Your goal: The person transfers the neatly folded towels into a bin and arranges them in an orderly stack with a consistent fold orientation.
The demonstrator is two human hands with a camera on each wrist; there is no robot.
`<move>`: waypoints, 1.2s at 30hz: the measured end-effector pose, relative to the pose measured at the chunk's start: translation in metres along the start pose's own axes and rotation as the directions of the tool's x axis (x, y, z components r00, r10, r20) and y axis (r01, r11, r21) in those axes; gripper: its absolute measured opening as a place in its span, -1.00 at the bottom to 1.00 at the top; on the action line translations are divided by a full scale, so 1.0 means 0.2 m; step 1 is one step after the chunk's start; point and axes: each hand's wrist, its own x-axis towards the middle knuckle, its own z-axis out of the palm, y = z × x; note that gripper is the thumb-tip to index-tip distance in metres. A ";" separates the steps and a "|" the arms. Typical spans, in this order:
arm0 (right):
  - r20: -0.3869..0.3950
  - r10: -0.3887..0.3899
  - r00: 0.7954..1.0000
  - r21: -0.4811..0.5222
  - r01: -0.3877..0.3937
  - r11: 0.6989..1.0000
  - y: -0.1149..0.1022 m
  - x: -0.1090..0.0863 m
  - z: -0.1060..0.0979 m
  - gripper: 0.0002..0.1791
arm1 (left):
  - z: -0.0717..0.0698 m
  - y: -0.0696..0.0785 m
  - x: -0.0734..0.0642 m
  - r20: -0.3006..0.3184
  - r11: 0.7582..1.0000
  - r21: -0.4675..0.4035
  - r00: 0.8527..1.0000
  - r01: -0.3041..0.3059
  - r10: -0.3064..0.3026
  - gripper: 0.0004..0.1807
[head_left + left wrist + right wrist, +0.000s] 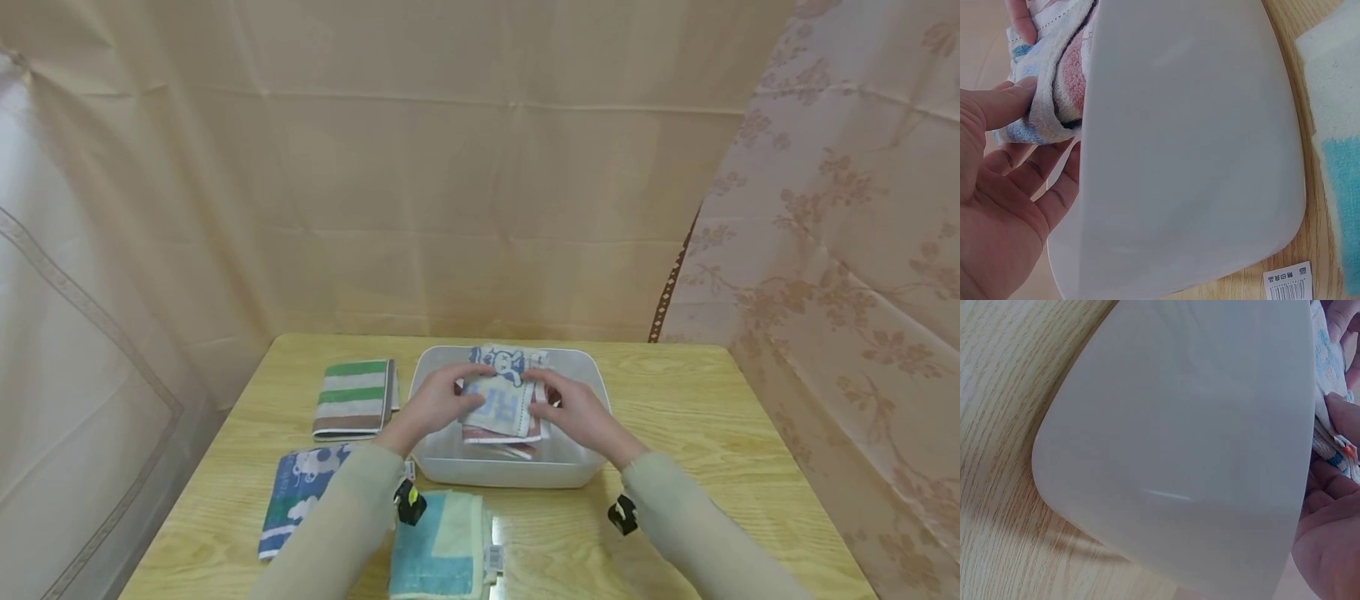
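Both hands are over a white plastic bin (pixel 510 475), one on each side of a folded pale towel (pixel 497 408) with a blue animal figure and blue shapes. My left hand (pixel 437 402) pinches the towel's left side. In the left wrist view, the thumb lies on top of the cloth and the fingers are beneath. My right hand (pixel 583 414) grips the right side, its thumb on the cloth in the right wrist view, its lower fingers partly behind the bin wall (pixel 1179 456). Under the pale towel, a reddish cloth (pixel 480 437) with a white edge shows inside the bin.
Left of the bin lies a folded towel with green, white and brown stripes (pixel 351 398). Nearer, a blue towel (pixel 288 500) is partly hidden by the left sleeve. A teal and cream towel (pixel 435 546) with a tag lies before the bin. Curtains (pixel 480 208) hang behind the wooden table (pixel 675 392).
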 end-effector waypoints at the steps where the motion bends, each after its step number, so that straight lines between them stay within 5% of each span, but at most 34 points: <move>1: 0.007 0.012 1.000 0.005 -0.012 1.000 0.00 0.00 0.00 -0.47 | 0.00 0.00 0.00 0.004 1.000 0.000 1.000 0.010 -0.010 -0.53; 15: 0.103 0.121 0.987 0.063 -0.127 0.990 -0.01 0.05 -0.04 -0.52 | -0.03 -0.02 0.05 0.055 0.999 0.006 0.998 0.037 -0.038 -0.56; 36: 0.245 0.151 0.958 0.118 -0.184 0.976 0.01 0.13 -0.04 -0.60 | -0.05 -0.05 0.10 0.139 0.990 0.031 0.980 0.136 -0.139 -0.59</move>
